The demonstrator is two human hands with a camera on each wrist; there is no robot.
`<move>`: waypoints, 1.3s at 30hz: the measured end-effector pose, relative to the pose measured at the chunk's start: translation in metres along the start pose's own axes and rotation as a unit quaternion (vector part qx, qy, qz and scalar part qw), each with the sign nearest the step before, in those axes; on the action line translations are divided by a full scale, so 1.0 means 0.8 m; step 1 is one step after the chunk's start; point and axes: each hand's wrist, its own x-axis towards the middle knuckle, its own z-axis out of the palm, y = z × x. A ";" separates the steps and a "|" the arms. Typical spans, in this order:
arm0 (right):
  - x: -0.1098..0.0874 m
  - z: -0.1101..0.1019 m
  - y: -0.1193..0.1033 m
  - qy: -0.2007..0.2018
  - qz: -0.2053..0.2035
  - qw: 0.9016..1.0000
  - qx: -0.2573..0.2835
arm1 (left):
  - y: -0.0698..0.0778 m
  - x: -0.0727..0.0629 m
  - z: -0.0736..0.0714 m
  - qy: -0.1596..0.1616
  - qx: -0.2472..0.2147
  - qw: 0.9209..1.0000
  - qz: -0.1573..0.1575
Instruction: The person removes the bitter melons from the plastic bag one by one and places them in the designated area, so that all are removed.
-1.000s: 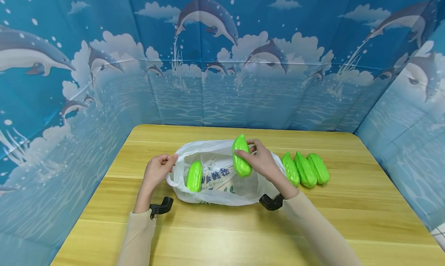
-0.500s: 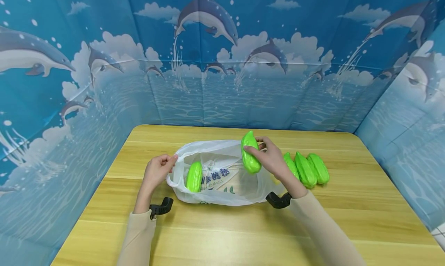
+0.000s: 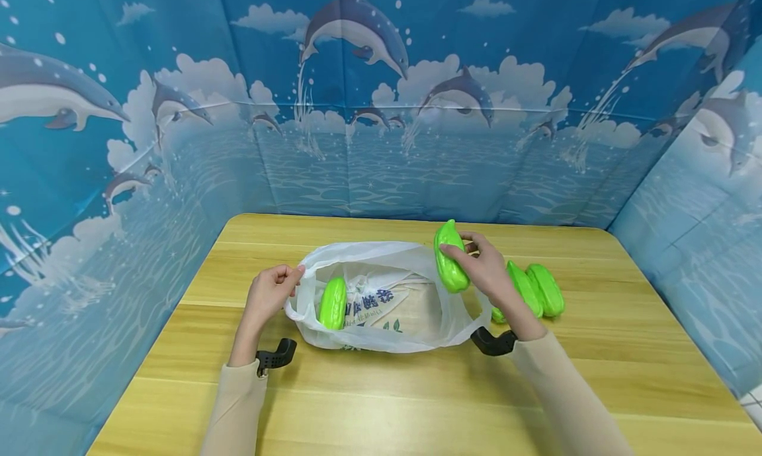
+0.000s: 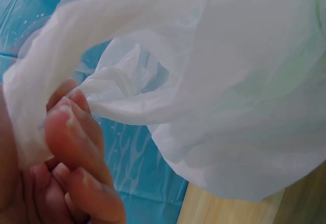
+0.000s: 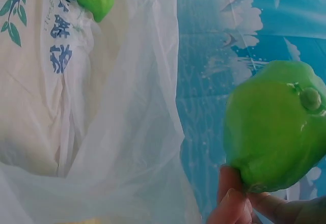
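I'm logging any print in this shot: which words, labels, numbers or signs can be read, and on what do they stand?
Bag: large blue characters, seen through its mouth, creased and partly hidden; I can't read them with certainty.
Bag: a thin line of lettering beneath them, too small and blurred to quote.
Green fruits and curtain: no text seen.

Blue sheeting (image 3: 381,158), creased in places, hangs along the far, left and right sides, printed with leaping dolphins (image 3: 351,36), pale clouds (image 3: 208,79) and rippled water. A yellowish wood-grain counter (image 3: 369,383) with rounded far corners stands before it, light glaring softly on its near middle. White floor tiles (image 3: 753,404) show at the near right.
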 end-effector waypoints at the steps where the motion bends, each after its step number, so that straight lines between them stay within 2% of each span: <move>1: 0.000 -0.002 0.001 0.002 0.001 1.000 0.000 | 0.000 0.000 0.000 0.000 0.001 1.000 0.000; 9: -0.001 -0.019 0.012 0.013 0.009 1.000 -0.004 | 0.000 -0.001 0.000 0.001 -0.003 1.000 0.001; 15: -0.002 -0.032 0.018 0.035 0.019 0.999 -0.016 | 0.001 -0.001 0.000 0.000 0.000 1.000 -0.001; 30: -0.004 -0.066 0.038 0.057 0.047 0.997 0.003 | 0.001 -0.002 0.000 0.001 0.003 1.000 0.002; 39: -0.006 -0.088 0.055 0.087 0.069 0.994 0.005 | 0.001 -0.003 0.001 -0.001 -0.003 1.000 0.004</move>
